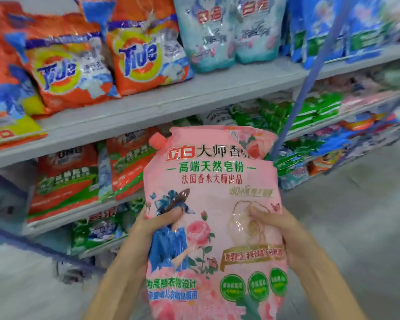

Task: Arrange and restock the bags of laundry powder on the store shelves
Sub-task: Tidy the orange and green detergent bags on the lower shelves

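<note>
- A pink bag of laundry powder [213, 204] is held upright in front of the store shelves and is not yet set on any of them.
- The left hand [148, 227] is clamped on the left edge of the pink bag. Its thumb is pressed into the front and its fingers are hidden behind.
- The right hand [284, 232] is clamped on the right edge of the pink bag in the same way, with the thumb dug into the front.
- A pink spout cap [157, 139] is seen at the upper left corner of the pink bag. The cap appears closed, and the bag is judged to be full and sealed.
- Above and behind the pink bag, a grey shelf board [171, 98] is loaded with stock.
- On it, two orange Tide bags [146, 58] are stood leaning to the upper left of the pink bag, pale blue-and-white bags [226, 31] straight above it, and darker blue bags [333, 26] to its upper right.
- To the left of the pink bag, lower shelves are filled with orange-and-green bags [67, 179]. Behind its top right corner, green packs [275, 116] are stacked.
- No matching pink bags can be made out on the shelves, which are largely blurred, so the intended slot cannot be told.
- The task is judged to be partway done. The shelves appear largely stocked, but the pink bag has yet to be placed and the leaning Tide bags may need straightening.
</note>
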Demonstrator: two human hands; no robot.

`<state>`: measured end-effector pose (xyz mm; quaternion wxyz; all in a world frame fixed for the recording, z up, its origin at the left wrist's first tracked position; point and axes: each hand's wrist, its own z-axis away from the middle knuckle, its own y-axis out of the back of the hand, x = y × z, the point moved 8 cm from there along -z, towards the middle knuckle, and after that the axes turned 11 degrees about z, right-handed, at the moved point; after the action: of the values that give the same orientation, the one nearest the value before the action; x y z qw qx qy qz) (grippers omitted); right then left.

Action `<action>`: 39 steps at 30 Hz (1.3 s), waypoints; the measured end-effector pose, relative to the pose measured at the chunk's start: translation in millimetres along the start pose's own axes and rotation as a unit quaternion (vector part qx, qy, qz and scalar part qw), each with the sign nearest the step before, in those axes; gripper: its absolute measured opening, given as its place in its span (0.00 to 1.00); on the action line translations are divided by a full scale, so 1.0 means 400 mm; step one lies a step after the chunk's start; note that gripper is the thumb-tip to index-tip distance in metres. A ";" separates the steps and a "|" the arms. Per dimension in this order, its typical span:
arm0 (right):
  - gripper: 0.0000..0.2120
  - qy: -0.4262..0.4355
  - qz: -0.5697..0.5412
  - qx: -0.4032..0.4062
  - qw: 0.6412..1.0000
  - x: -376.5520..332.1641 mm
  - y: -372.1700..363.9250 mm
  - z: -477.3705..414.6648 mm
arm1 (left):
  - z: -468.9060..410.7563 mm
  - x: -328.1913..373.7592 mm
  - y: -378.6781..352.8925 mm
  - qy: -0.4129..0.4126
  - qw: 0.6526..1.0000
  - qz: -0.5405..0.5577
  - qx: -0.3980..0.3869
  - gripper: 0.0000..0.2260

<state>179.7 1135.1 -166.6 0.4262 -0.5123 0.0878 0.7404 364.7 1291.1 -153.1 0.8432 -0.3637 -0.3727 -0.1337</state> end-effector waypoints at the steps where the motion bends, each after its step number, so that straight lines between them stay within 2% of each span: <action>1: 0.21 0.005 -0.008 0.020 1.000 -0.022 0.061 0.025 | -0.009 -0.019 -0.072 0.005 1.000 -0.008 -0.017 0.28; 6: 0.25 0.086 -0.025 0.106 0.990 -0.146 0.349 0.145 | -0.061 -0.149 -0.397 0.036 0.992 -0.062 -0.099 0.24; 9: 0.25 0.130 -0.043 0.142 0.980 -0.207 0.509 0.213 | -0.095 -0.233 -0.568 0.044 0.985 -0.078 -0.146 0.31; 12: 0.27 0.154 -0.061 0.165 0.972 -0.243 0.649 0.271 | -0.116 -0.312 -0.725 0.051 0.978 -0.073 -0.188 0.27; 16: 0.21 0.166 -0.082 0.219 0.958 -0.287 0.835 0.322 | -0.161 -0.425 -0.925 0.100 0.961 -0.081 -0.243 0.32; 18: 0.21 0.173 -0.084 0.236 0.953 -0.326 0.919 0.329 | -0.187 -0.466 -1.012 0.112 0.957 -0.084 -0.254 0.34; 22: 0.20 0.191 -0.076 0.262 0.943 -0.431 1.093 0.322 | -0.263 -0.551 -1.204 0.144 0.944 -0.086 -0.283 0.24; 27: 0.24 0.189 -0.073 0.312 0.928 -0.544 1.328 0.298 | -0.385 -0.646 -1.459 0.158 0.928 -0.113 -0.317 0.35; 31: 0.23 0.185 -0.087 0.336 0.919 -0.629 1.516 0.283 | -0.477 -0.733 -1.673 0.158 0.918 -0.136 -0.337 0.36; 35: 0.20 0.182 -0.116 0.353 0.910 -0.680 1.701 0.261 | -0.550 -0.820 -1.852 0.169 0.910 -0.138 -0.354 0.29; 39: 0.22 0.180 -0.124 0.344 0.913 -0.745 1.893 0.204 | -0.630 -0.896 -2.020 0.163 0.909 -0.151 -0.354 0.33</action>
<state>-389.0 549.6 -112.8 0.6414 -0.4657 0.3480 0.5006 -148.7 529.5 -113.7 0.6780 -0.5504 -0.2091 -0.4401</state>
